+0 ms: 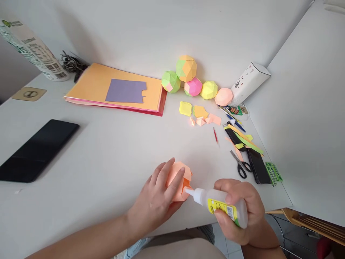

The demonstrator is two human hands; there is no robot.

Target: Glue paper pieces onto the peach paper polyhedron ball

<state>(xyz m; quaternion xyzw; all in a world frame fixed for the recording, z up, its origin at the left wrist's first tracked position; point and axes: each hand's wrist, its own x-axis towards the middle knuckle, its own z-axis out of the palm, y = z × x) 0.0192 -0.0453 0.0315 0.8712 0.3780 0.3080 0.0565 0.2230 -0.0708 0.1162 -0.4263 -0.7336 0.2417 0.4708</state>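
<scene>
My left hand (156,196) is wrapped around a peach paper polyhedron (180,172) near the table's front edge, fingers curled over its top. My right hand (242,212) grips a clear glue bottle (219,204) with a yellow label. The bottle's white nozzle points left and touches an orange opening in the paper shape. Several finished paper balls (192,81) in green, yellow, pink and peach sit at the back against the wall. Small folded paper pieces (201,115) lie in front of them.
A stack of coloured paper sheets (118,90) lies at the back left, a black phone (37,149) at the left. Scissors (239,165), pens, paper strips and a black object (257,165) clutter the right side. A white carton (249,82) leans by the corner. The white table (102,151) ends at front right.
</scene>
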